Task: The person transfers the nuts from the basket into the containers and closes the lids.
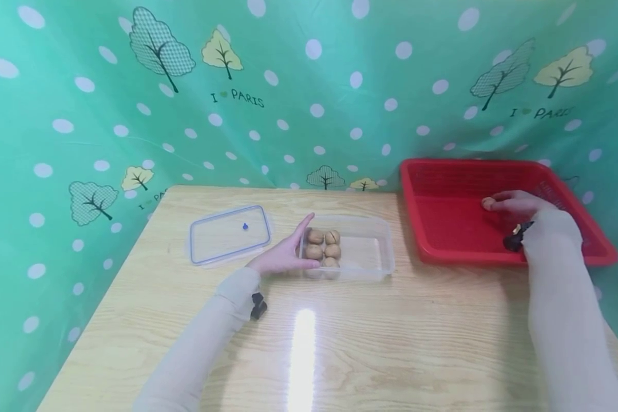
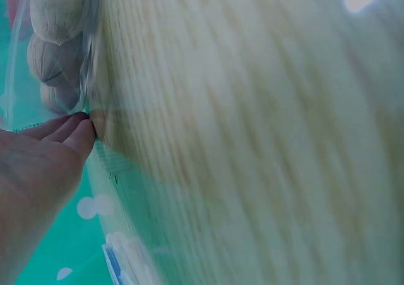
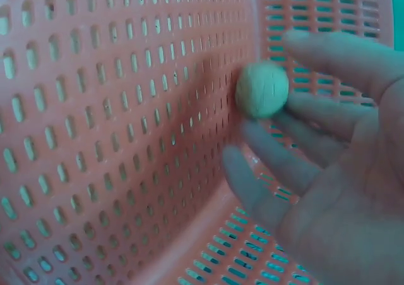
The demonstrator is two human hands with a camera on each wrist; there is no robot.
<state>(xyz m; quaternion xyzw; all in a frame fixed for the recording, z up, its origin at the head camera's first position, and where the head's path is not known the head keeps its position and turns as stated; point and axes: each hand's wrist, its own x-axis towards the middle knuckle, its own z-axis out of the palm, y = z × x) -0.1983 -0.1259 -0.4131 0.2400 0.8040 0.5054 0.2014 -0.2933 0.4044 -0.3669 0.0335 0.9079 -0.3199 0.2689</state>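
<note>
My left hand (image 1: 283, 254) holds the left end of a clear plastic container (image 1: 368, 274), thumb along the near side and fingers toward the far corner. Several walnuts (image 1: 332, 251) sit in rows in the container's left part; some also show through its wall in the left wrist view. Inside a red plastic basket (image 1: 414, 229), my right hand (image 1: 520, 203) reaches to a single walnut (image 3: 262, 89). In the right wrist view the fingers spread around that walnut, fingertips close to it, with the thumb standing apart.
A clear lid (image 1: 229, 234) with a blue seal lies left of the container on the wooden table (image 1: 391, 343). Green polka-dot cloth (image 1: 288, 114) hangs behind and beside the table. The basket's raised slotted walls surround the right hand.
</note>
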